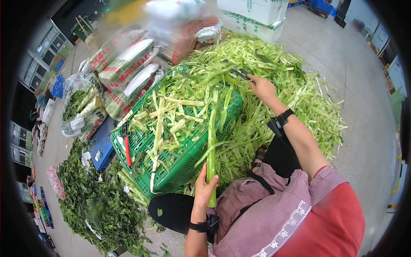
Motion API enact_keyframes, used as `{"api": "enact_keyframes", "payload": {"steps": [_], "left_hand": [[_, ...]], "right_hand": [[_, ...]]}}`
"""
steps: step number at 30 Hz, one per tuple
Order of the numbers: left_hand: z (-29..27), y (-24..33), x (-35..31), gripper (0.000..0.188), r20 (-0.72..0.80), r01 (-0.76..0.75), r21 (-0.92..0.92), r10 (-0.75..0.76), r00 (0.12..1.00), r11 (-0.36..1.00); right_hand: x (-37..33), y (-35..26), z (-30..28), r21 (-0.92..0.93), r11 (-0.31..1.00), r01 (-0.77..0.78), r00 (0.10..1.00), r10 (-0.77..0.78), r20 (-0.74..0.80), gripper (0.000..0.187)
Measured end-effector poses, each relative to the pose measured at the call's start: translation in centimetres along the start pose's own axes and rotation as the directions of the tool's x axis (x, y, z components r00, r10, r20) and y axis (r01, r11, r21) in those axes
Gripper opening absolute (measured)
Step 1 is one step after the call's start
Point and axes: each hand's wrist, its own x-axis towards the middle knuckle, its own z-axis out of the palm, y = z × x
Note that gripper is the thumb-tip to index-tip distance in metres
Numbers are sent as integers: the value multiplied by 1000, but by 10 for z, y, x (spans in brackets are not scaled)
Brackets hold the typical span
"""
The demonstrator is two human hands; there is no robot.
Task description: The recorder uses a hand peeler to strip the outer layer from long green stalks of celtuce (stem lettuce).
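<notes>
My left hand [205, 185] is closed around the lower part of a long, pale green stem lettuce stalk [211, 145], which points away from me and rests against the near right rim of an upturned green plastic crate [185, 172]. Further out to the right, my right hand [262, 88] grips a dark peeler [242, 74], smeared by motion, with a strip of peel by its head. The peeler is apart from the stalk. Peelings lie scattered over the crate. A red-handled tool [128, 150] rests at the crate's left side.
A large heap of green peelings [295, 94] spreads beyond and right of the crate. Dark leaves [98, 201] are piled at left. Filled sacks [128, 70], a blue crate [102, 143] and white foam boxes [252, 25] stand further back.
</notes>
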Motion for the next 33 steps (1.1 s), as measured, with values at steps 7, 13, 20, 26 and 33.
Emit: {"api": "enact_keyframes", "payload": {"steps": [7,13,20,26,33], "left_hand": [[23,18,19,73,42,-37,119,32,999,992],[34,19,17,74,7,-25,34,25,1000,999],[31,12,21,62,13,-16,-92,17,1000,996],[21,2,24,39,6,142,-45,-142,990,989],[24,6,15,50,53,24,-117,-18,998,993]], "right_hand": [[-78,-107,-7,731,366,-576,780,-22,626,87],[-121,-129,5,806,325,-494,822,-126,555,87],[-125,-82,-16,339,899,277,941,-325,91,55],[-143,-93,-27,352,639,684,682,-732,3,54],[-98,-79,-20,156,757,635,771,-635,-54,50]]}}
